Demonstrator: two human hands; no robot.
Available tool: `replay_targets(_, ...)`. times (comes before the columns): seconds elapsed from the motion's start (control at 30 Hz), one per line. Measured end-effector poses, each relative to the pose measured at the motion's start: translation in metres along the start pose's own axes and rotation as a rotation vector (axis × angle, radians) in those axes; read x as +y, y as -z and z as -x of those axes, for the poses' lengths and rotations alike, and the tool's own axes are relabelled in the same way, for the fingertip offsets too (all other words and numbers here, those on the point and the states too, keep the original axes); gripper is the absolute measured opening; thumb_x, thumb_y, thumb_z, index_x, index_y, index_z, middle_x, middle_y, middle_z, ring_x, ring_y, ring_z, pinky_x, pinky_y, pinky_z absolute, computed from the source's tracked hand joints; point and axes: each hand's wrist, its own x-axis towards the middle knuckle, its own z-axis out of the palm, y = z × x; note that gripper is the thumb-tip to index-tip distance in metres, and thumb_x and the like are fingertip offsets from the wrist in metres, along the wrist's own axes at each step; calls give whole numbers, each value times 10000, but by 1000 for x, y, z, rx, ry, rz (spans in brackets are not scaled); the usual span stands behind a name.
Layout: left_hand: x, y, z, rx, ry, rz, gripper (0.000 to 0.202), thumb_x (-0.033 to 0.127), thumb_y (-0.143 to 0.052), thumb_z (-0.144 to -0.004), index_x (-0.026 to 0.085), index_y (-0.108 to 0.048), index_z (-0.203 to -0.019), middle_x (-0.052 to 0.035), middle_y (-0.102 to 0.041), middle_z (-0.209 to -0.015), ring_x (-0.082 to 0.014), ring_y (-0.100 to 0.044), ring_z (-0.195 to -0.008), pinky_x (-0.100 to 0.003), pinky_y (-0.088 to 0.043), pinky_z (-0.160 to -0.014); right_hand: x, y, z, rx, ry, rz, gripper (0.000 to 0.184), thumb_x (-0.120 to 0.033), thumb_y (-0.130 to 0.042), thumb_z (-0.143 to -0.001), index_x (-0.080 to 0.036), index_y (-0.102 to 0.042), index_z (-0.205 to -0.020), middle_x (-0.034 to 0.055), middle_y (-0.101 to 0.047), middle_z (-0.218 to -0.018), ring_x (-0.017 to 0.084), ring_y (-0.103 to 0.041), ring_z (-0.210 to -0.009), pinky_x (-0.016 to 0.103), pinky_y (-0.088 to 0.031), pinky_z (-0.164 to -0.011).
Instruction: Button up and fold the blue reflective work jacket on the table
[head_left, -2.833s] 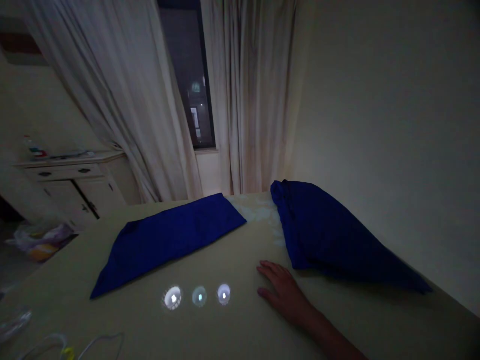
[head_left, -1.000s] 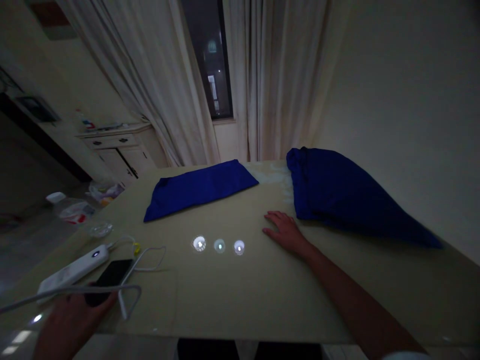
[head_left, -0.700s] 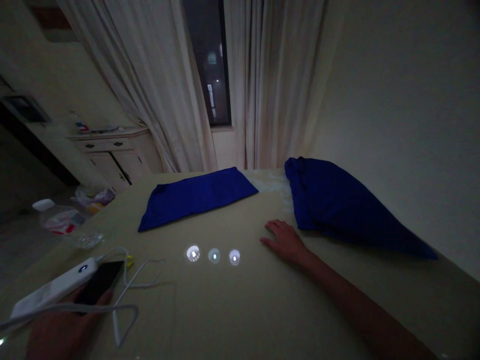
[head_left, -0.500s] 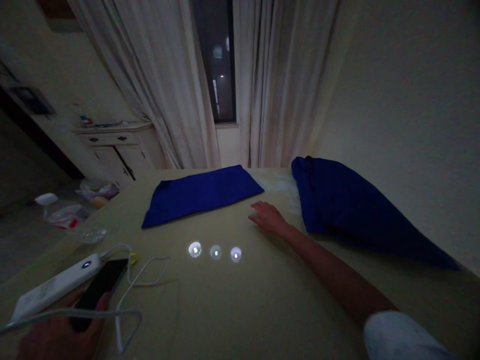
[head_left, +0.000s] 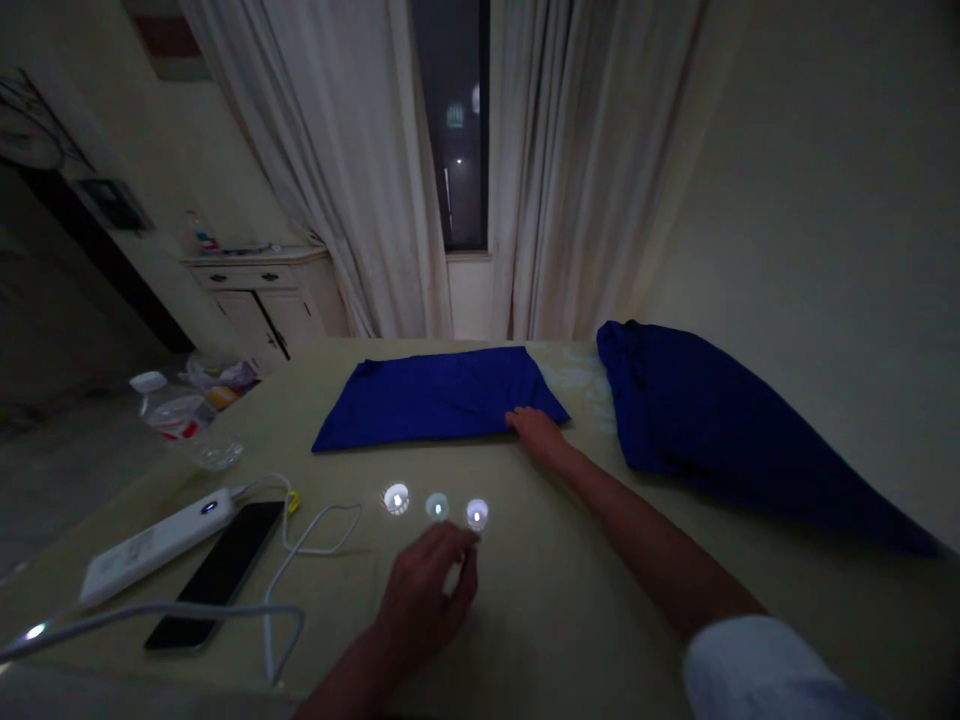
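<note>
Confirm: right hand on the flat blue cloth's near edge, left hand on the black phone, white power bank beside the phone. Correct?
One error: the left hand isn't on the black phone. The head view shows it apart, to the phone's right. Right hand, flat blue cloth and white power bank: as you said.

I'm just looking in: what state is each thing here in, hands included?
Left hand: half-curled, nothing visible held.
Right hand: touching the near edge of the flat blue cloth.
Flat blue cloth: spread out, slightly wrinkled.
Bulky blue cloth: bulging, bunched at its left end.
Phone: lying flat, screen dark.
Power bank: lying down, cable plugged in.
Bottle: capped, fill level unclear.
Curtains: parted.
Cabinet drawer: shut.
</note>
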Motion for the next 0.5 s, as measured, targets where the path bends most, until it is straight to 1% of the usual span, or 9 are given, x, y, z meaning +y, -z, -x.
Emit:
replay_targets(0.07,-21,15,-39,34,156,-1,240,249,-520,-1002,279,-579,-1233,-64,-738,-1025,-209,-730,-821,-360,-623,-734,22,12,52,-127,63,-67,378,27,-556,-877,-202,-763,-1095,75,-768,-1091,215,-702,-1048,293,-497,-908)
replay_targets(0.1,-35,23,-55,24,237,-30,286,300,-507,-1016,245,-569,-1289,-88,-739,-1114,-217,-739,-874,-373,-623,-795,36,18,81,-233,106,-156,344,-2,-591,-868,-219,-780,-1056,47,-779,-1034,206,-717,-991,282,-510,-873)
replay_targets(0.17,-68,32,-79,-27,366,-174,395,362,-454,-1033,167,-553,-1362,-157,-707,-1276,-264,-728,-1059,-421,-588,-958,68,33,136,-472,152,-413,247,-168,-702,-880,-259,-802,-1088,19,-788,-989,214,-736,-932,292,-542,-838)
replay_targets(0.2,-84,32,-89,-75,413,-277,440,367,-434,-1033,131,-551,-1385,-190,-682,-1336,-293,-695,-1165,-447,-547,-1036,84,40,159,-510,107,-522,298,-281,-758,-870,-273,-790,-1167,23,-789,-1011,229,-742,-936,309,-560,-838)
replay_targets(0.23,-98,30,-97,-135,449,-363,470,382,-423,-1034,105,-561,-1389,-217,-662,-1370,-321,-655,-1242,-469,-506,-1089,98,45,177,-466,23,-582,398,-387,-786,-859,-283,-767,-1242,34,-787,-1046,244,-743,-959,333,-574,-859)
replay_targets(0.27,-109,24,-104,-166,476,-397,491,402,-437,-1027,80,-586,-1367,-246,-664,-1353,-354,-637,-1262,-497,-485,-1103,110,49,189,-349,-88,-587,493,-463,-787,-857,-286,-733,-1313,52,-779,-1095,259,-738,-1001,362,-580,-899)
replay_targets(0.37,-125,2,-123,-216,513,-403,499,465,-544,-968,74,-679,-1247,-284,-693,-1243,-427,-646,-1194,-548,-502,-1026,129,44,196,88,-377,-373,650,-476,-759,-886,-248,-610,-1476,130,-710,-1264,294,-691,-1149,442,-539,-1041)
replay_targets(0.43,-124,-6,-137,-226,499,-384,393,424,-554,-953,121,-732,-1127,-248,-718,-1188,-406,-666,-1139,-512,-514,-987,127,33,183,182,-468,-202,803,-442,-793,-863,-193,-499,-1568,182,-661,-1330,327,-666,-1209,469,-519,-1070)
replay_targets(0.5,-119,-1,-151,-209,475,-368,331,364,-483,-978,159,-738,-1032,-199,-740,-1128,-358,-683,-1092,-463,-513,-973,117,27,164,132,-502,-76,795,-436,-789,-874,-167,-494,-1561,203,-666,-1315,355,-670,-1209,476,-531,-1039)
